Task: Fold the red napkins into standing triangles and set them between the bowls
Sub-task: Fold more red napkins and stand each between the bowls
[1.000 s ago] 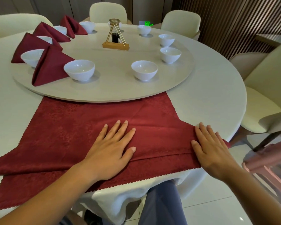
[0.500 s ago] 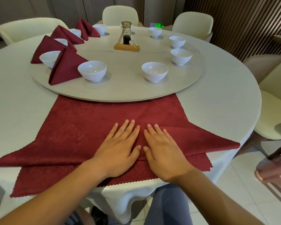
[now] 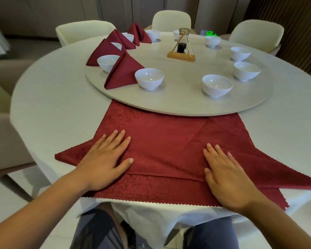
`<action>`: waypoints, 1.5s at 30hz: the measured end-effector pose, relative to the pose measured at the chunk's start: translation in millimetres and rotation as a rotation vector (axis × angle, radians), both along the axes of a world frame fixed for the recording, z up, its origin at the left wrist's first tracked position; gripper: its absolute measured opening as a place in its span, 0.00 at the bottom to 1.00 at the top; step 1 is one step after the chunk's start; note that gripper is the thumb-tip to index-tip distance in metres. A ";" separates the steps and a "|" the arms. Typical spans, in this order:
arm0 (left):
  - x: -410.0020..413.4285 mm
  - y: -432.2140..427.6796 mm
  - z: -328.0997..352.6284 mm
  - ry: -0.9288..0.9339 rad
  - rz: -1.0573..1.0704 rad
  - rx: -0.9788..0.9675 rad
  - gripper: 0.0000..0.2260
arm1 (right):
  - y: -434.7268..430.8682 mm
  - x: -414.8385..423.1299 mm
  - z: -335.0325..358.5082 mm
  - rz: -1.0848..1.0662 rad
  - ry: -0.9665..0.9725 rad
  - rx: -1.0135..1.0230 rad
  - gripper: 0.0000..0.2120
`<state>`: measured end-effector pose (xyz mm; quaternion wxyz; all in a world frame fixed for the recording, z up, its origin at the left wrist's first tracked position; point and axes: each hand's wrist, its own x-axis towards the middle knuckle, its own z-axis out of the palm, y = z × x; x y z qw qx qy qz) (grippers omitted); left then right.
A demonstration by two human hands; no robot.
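A large red napkin [image 3: 169, 144] lies flat at the table's near edge, folded over once, with its far edge tucked under the round turntable [image 3: 183, 103]. My left hand [image 3: 106, 159] presses flat on the napkin's left part, fingers straight. My right hand [image 3: 226, 173] presses flat on its right part over the fold line. Several folded red napkin triangles [image 3: 123, 72] stand between white bowls [image 3: 149, 79] on the turntable's left side. More bowls [image 3: 216, 85] stand along its right side with nothing between them.
A wooden stand with a dark bottle [image 3: 182, 49] sits mid-turntable. Cream chairs [image 3: 171, 20] ring the table's far side. The white tablecloth [image 3: 61, 105] hangs over the near edge above my knees.
My hands have slid apart from the middle of the napkin, left hand to the left and right hand to the right. The view has shifted leftward.
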<state>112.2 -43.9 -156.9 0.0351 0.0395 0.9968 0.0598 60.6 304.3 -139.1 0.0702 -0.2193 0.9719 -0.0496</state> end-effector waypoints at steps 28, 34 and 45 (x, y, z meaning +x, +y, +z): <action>1.9 -76.2 10.3 0.329 0.207 0.275 0.15 | -80.1 16.5 -8.9 0.055 0.144 -0.139 0.26; 8.7 -89.8 18.1 0.161 0.362 0.326 0.09 | -88.0 19.5 -2.2 0.042 0.120 -0.071 0.36; 3.7 -93.1 29.3 0.092 0.409 0.342 0.06 | -96.9 15.9 -4.2 -0.015 0.051 -0.022 0.42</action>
